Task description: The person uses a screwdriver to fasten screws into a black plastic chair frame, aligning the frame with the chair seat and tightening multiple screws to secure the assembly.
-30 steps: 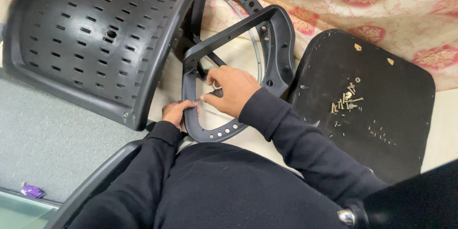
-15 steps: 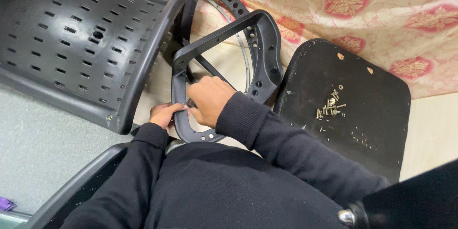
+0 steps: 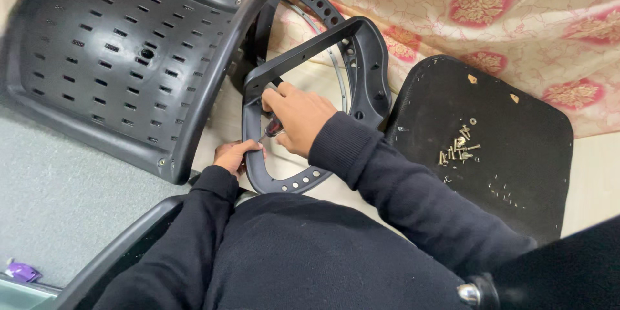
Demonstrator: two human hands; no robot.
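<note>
The stiff, light-looking black plastic armrest frame [image 3: 310,90] is clasped at its 7 o'clock rim by the left hand [image 3: 234,155], while the right hand [image 3: 298,116] is closed around a screwdriver [image 3: 272,129].

A perforated black chair shell [image 3: 123,64] lay at the left on grey carpet [image 3: 58,200]. A black seat board [image 3: 497,155] at the right bore a cluster of screws [image 3: 457,150]. Floral cloth [image 3: 491,6] covered the top. A purple scrap [image 3: 22,272] lay bottom left.

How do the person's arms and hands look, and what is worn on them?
Both arms are covered by long black knit sleeves with ribbed cuffs ending at the wrists. The left hand and right hand are bare: no gloves, and no rings or watch are visible.
</note>
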